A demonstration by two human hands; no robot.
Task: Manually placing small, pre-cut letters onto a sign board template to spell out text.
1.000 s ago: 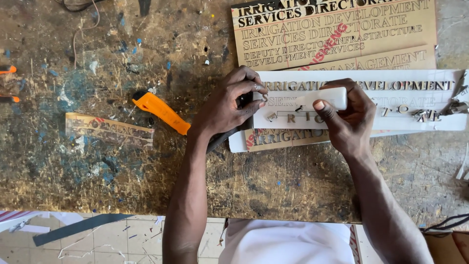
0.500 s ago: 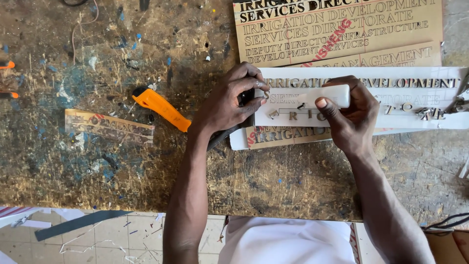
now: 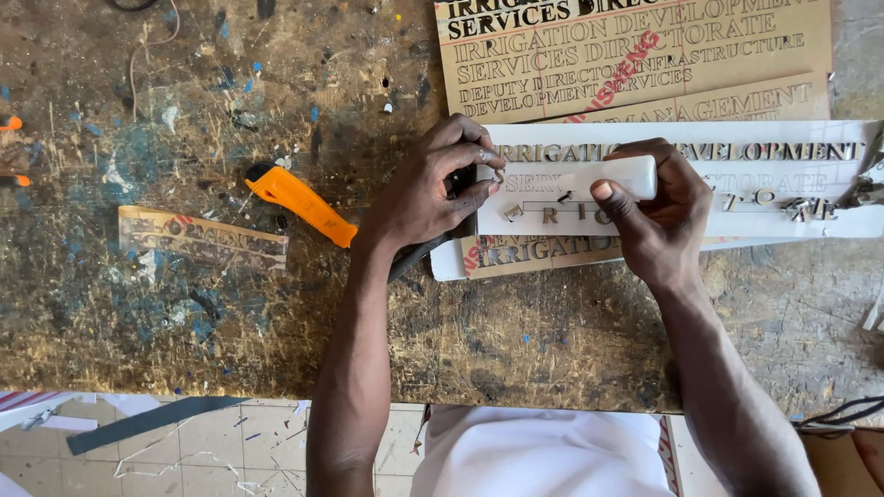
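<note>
A worker seen from above, with 2 bare forearms reaching up from the bottom edge. The left hand [image 3: 433, 189] and right hand [image 3: 658, 216] wear no gloves, rings or wristbands, and no sleeves cover the arms from wrist to elbow. Fingernails are short, the right thumbnail showing pale. A plain white cotton shirt [image 3: 539, 456] covers the torso at the lower edge.

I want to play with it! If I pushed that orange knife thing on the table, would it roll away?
Probably not: the orange utility knife looks flat-sided and lies flat on the rough workbench, so it would likely slide and stop. It seems stiff and fairly light. Neither hand touches it; the left hand is nearest.
</note>
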